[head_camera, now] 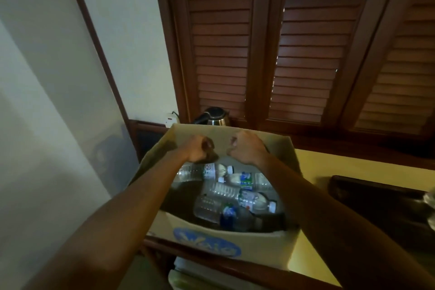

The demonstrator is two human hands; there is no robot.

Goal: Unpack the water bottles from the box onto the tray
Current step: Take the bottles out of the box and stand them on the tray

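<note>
Bottles [236, 198], about five, lie in box [259, 246] beneath two fisted hands [223, 149].

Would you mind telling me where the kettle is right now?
In the head view the kettle stands just behind the far wall of the box, left of centre, below the shutters and right of the wall socket.

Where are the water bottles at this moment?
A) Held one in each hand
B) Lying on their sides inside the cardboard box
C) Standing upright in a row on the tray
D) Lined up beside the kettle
B. The water bottles lie jumbled on their sides inside the open cardboard box, while the left hand and right hand are up at the box's far flap and hold no bottle.
</note>
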